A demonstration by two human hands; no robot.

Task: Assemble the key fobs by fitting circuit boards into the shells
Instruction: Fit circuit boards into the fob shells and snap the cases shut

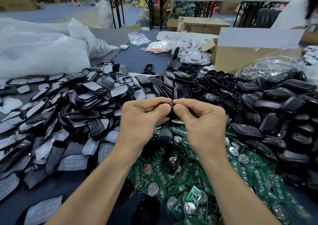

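Between our two grips hung the black shell (170, 115), held up off the tabletop (127, 56) and caught from both ends. Our left grip (142, 120) had thumb and forefinger curled onto the shell's left end; our right grip (201, 121) pinched the right end the same way. The two forefinger tips almost met over the top of it. So much of the shell was hidden by our fingers that we could not tell whether a board sat inside.

Below the grips, on our side of them, lay a heap of green circuit boards (189, 175), many carrying round silver battery clips. Between our wrists another black fob shell (165, 137) rested on that heap.

To the left of the left grip spread a pile of black fronts with milky button pads (68, 114). To the right of the right grip, and also just beyond both, rose a pile of plain black shell halves (275, 114).

Farther beyond the right grip stood a cardboard box (240, 58), with a clear bag of metal key rings (268, 66) beside it. Straight beyond the grips lay clear bags of white fobs (191, 51). Well beyond the left grip sat big white plastic sacks (43, 52).
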